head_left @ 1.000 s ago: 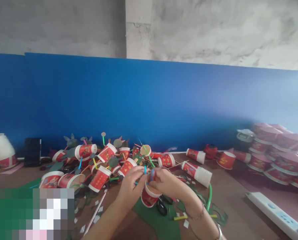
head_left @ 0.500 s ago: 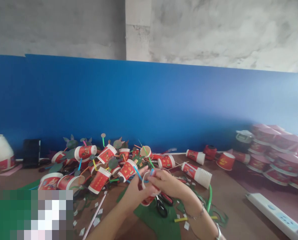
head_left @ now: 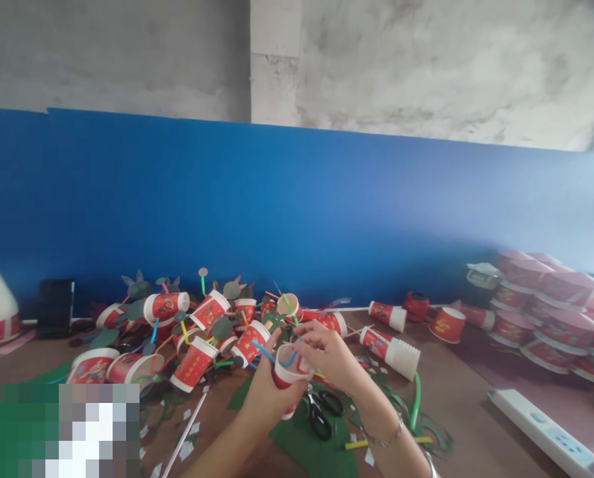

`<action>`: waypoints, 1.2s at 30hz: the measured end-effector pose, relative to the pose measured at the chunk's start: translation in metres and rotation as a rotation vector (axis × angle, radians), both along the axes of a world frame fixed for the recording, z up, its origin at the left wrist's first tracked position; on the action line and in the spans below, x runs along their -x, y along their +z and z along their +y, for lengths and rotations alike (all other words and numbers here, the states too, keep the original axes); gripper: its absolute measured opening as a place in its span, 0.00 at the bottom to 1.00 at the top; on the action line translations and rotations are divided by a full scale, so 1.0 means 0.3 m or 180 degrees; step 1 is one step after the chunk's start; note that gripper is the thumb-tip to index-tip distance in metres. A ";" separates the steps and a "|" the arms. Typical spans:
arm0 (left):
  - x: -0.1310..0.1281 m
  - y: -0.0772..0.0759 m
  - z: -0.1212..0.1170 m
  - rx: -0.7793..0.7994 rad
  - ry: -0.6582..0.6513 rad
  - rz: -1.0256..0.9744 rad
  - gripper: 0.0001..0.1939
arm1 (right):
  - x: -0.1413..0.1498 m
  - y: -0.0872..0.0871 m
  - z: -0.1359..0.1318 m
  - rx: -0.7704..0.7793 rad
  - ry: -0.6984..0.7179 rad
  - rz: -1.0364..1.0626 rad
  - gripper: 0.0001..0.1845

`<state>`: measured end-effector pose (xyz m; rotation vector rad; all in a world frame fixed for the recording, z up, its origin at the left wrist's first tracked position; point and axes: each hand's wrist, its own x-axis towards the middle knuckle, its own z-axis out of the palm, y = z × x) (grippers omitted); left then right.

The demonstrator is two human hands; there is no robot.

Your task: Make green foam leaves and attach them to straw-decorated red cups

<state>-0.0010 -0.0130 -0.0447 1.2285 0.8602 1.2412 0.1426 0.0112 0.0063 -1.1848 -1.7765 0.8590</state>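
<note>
Blue panelling runs the whole width beyond both hands, with stained grey wall above it; brown table spreads under the forearms; well right of the hands rise tiers of pink-topped cups; beyond the left hand sprawls a heap of red cups, dark paper cut-outs among them; a white power strip lies past the right forearm, and green paper lies below the hands.

From where I stand, the left hand is curled round a red paper cup, holding it tilted between the hands; the right hand has its fingers loosely bent at the rim, though whether they pinch anything I cannot tell; a second ago that hand hid most of the mouth, and it has since drawn up and aside, baring the inside, so the left seems to steady the cup alone; black-handled scissors now show more fully below the right hand; a blue straw crosses the rim, through or over I cannot tell; white scraps litter the table left of the left forearm.
</note>
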 end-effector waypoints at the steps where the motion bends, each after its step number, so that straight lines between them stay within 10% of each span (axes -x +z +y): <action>1: -0.003 0.002 -0.002 0.0023 0.0058 -0.0039 0.48 | -0.002 -0.003 0.003 -0.0034 0.0030 -0.0004 0.13; 22: 0.102 0.059 0.085 0.0229 0.0960 -0.0516 0.30 | 0.003 -0.026 0.023 0.0201 -0.0310 0.0219 0.26; 29: 0.081 0.090 0.046 0.0555 0.0704 -0.0135 0.26 | 0.077 -0.022 -0.043 -0.1063 -0.0270 -0.0730 0.23; 36: 0.129 0.090 0.086 0.0637 0.0627 -0.0385 0.22 | 0.084 -0.045 -0.023 -0.1201 0.0125 -0.0629 0.14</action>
